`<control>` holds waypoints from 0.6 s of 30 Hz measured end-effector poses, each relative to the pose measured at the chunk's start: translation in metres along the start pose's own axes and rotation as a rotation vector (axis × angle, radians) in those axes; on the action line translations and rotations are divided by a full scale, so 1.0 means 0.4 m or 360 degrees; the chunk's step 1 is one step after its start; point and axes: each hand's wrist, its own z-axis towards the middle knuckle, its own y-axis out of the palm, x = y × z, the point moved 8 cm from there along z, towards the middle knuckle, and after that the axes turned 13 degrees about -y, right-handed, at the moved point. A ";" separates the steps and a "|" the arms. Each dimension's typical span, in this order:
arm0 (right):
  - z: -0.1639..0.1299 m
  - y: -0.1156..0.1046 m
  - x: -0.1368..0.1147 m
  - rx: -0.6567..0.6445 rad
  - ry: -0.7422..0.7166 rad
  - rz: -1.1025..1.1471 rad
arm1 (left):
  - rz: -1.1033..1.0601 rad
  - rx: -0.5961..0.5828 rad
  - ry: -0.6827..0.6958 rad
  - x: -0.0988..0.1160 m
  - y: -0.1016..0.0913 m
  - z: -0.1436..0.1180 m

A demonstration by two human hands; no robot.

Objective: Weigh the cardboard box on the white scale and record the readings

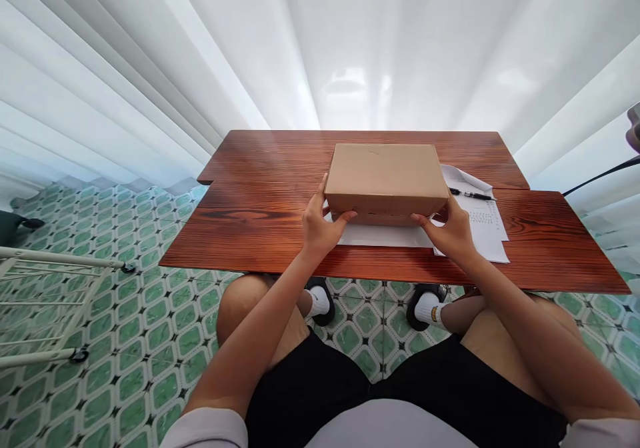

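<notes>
Both hands are gripping the cardboard box [386,178] at its near corners: the left hand [320,225] and the right hand [450,229] are each pinching the front edge between thumb and fingers. It is sitting mid-bench [260,215] on a white sheet [380,236], beside a printed paper [487,228] and a pen [470,195]. With so shallow a grip, the box is likely to slip or drag the sheet along.
</notes>
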 end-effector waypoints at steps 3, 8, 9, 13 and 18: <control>0.001 0.001 -0.004 0.0001 -0.0044 -0.0011 | 0.0009 0.0013 -0.0009 -0.002 0.000 -0.003; 0.001 0.000 -0.005 -0.0002 -0.0073 0.0001 | 0.0010 0.0005 0.0014 0.005 -0.002 -0.009; 0.000 -0.001 -0.006 -0.0004 -0.0079 -0.0006 | 0.0007 -0.0003 0.0020 0.007 -0.002 -0.010; -0.001 -0.004 -0.013 -0.0001 -0.0114 -0.0083 | 0.0018 -0.0008 0.0043 0.013 -0.005 -0.017; -0.002 -0.004 -0.015 0.0008 -0.0110 -0.0030 | 0.0062 -0.0033 0.0067 0.008 -0.003 -0.022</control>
